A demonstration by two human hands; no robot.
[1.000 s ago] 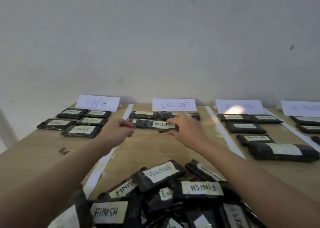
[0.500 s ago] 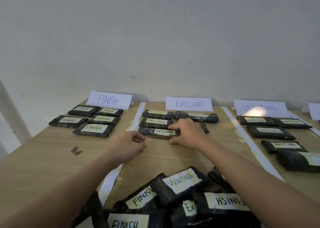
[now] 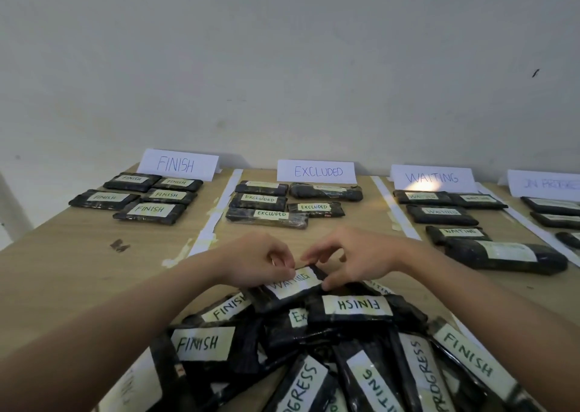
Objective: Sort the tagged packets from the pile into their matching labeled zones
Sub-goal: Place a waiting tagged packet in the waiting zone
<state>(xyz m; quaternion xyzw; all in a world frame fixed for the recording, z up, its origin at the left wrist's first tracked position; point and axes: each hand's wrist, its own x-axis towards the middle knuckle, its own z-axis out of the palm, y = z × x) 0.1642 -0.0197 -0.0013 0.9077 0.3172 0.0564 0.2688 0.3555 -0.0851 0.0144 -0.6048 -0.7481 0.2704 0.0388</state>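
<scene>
A pile of black packets (image 3: 329, 349) with white tags lies at the near edge of the table. On top at its far end sits a packet tagged WAITING (image 3: 292, 286). My left hand (image 3: 260, 264) pinches its far left corner and my right hand (image 3: 351, 258) pinches its far right end. Beyond stand four paper zone signs: FINISH (image 3: 177, 164), EXCLUDED (image 3: 317, 171), WAITING (image 3: 432, 178) and one partly cut off at the right (image 3: 546, 184). The last EXCLUDED packet (image 3: 266, 217) lies at the front of its zone.
Sorted black packets lie in rows in front of each sign. White tape strips (image 3: 216, 214) on the wooden table (image 3: 94, 255) divide the zones. A large packet (image 3: 505, 256) lies at the front of the WAITING zone. A grey wall rises behind.
Both hands let go of the EXCLUDED packet in its zone, drew back toward the pile and took hold of the WAITING packet on top. The camera tilted and moved closer.
</scene>
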